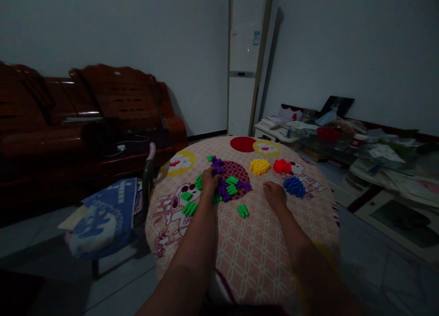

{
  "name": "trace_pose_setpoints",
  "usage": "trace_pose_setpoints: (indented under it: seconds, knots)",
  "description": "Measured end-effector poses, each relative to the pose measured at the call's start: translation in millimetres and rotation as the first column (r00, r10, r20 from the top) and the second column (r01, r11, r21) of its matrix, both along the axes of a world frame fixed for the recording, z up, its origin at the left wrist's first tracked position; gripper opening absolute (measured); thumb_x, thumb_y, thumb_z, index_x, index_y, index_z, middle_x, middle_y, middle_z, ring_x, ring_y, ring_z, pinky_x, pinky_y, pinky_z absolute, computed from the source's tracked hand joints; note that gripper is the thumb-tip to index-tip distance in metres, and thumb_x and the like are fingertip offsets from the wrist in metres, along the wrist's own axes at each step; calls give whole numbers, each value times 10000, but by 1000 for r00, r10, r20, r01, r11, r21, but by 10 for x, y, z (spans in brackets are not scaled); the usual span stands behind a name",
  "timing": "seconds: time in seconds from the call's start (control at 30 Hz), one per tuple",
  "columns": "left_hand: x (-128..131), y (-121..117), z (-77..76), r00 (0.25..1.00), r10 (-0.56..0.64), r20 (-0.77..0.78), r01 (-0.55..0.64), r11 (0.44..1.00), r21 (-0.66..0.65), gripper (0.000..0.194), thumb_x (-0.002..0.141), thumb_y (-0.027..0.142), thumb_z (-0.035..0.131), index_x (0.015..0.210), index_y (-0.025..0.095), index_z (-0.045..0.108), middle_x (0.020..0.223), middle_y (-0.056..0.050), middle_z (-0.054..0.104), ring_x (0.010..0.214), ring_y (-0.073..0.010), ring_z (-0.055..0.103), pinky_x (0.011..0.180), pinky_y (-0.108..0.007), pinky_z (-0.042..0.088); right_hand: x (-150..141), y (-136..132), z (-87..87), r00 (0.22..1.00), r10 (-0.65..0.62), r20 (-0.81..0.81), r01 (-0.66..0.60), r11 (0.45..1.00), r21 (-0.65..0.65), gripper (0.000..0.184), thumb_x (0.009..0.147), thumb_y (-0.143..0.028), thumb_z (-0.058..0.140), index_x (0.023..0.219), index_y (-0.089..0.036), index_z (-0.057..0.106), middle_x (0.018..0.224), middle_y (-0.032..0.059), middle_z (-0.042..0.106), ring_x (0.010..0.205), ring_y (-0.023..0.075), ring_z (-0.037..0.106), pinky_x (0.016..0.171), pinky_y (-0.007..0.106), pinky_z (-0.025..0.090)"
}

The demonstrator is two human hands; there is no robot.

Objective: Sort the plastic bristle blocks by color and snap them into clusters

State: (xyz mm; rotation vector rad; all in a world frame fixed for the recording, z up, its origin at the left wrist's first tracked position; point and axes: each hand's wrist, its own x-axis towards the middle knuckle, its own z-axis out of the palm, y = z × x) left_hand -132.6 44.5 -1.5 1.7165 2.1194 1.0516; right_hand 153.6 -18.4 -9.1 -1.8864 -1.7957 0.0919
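Note:
My left hand [210,182] reaches down into a loose spread of plastic pieces, its fingers curled among purple pieces [223,190] and green pieces [232,186]. What its fingertips hold is hidden. My right hand [275,195] is over the tablecloth with its fingers drawn together; whatever may be in them is too small to make out. Close to its right is a cluster of blue pieces [294,187]. Beyond it are a yellow cluster [259,166] and a red cluster [282,166]. A few green pieces [243,211] lie apart, between my forearms.
The round table [247,247] has a patterned cloth. Left of it stands a chair [109,215] draped with blue cloth, in front of a wooden sofa [123,96]. A cluttered glass-topped cabinet [343,147] runs along the right. A tall white air conditioner [243,55] fills the corner.

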Motion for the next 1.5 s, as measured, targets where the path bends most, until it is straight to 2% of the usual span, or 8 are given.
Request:
trace_pose_setpoints:
  seconds: [0.2, 0.4, 0.67, 0.8, 0.97, 1.2, 1.3, 1.5]
  knots:
    - [-6, -21, 38, 994, 79, 80, -81, 997, 15, 384, 820, 60, 539, 1162, 151, 688, 1215, -130, 710, 1171, -241, 647, 1043, -350, 471, 64, -29, -75, 989, 28, -149, -21, 999, 46, 316, 884, -233, 486, 1047, -219, 757, 1025, 79, 769, 930, 209, 700, 795, 277, 493]
    - [-26, -58, 105, 988, -16, 152, 30, 995, -94, 364, 775, 128, 654, 1130, 188, 706, 1136, -58, 751, 1018, -205, 706, 911, -290, 525, 82, -22, -83, 981, 37, -189, -24, 997, 72, 319, 882, -238, 483, 1034, -215, 762, 1028, 80, 771, 941, 212, 699, 814, 285, 501]
    - [-7, -137, 271, 967, -224, -121, 191, 953, -235, 348, 767, 144, 688, 1105, 205, 748, 1132, -74, 754, 1075, -239, 688, 947, -288, 499, 92, -33, -84, 977, 33, -210, -21, 998, 61, 304, 874, -244, 505, 1034, -222, 763, 966, 63, 774, 871, 199, 696, 766, 270, 488]
    - [89, -193, 343, 977, -157, -145, 147, 986, -78, 365, 863, 193, 590, 1206, 208, 715, 1232, -84, 715, 1172, -249, 642, 1030, -327, 471, 80, -45, -48, 974, 17, -226, -12, 1000, 27, 303, 872, -236, 505, 1033, -218, 761, 960, 59, 776, 836, 187, 694, 745, 260, 483]
    - [533, -253, 437, 949, -314, -28, 315, 940, 130, 329, 863, 168, 575, 1159, 173, 718, 1212, -92, 715, 1123, -242, 647, 1011, -357, 490, 66, -57, -32, 971, 16, -237, -9, 999, 32, 306, 872, -238, 502, 1036, -235, 760, 986, 45, 777, 873, 186, 694, 758, 258, 490]
    - [1473, -435, 190, 797, -601, 64, 601, 799, 18, 151, 849, 136, 555, 970, 160, 643, 934, -67, 718, 860, -175, 654, 793, -289, 511, 84, -35, -72, 972, 42, -230, -28, 998, 63, 296, 893, -270, 490, 1002, -235, 763, 977, 51, 775, 896, 188, 689, 790, 259, 493]
    - [1518, -462, 71, 815, -580, 5, 580, 814, 27, 136, 870, 111, 529, 967, 156, 613, 979, -94, 705, 907, -185, 641, 833, -306, 497, 91, -27, -69, 970, 60, -237, -44, 996, 71, 302, 891, -265, 492, 1010, -221, 766, 994, 64, 772, 902, 191, 693, 803, 265, 493]
    - [1060, -328, 80, 939, -336, -79, 336, 942, -11, 152, 859, 86, 553, 980, 141, 627, 1067, -130, 701, 1014, -225, 644, 920, -342, 479, 80, -32, -44, 961, 18, -277, -12, 1000, 20, 324, 862, -208, 503, 1058, -212, 761, 984, 51, 777, 840, 178, 698, 775, 261, 503]
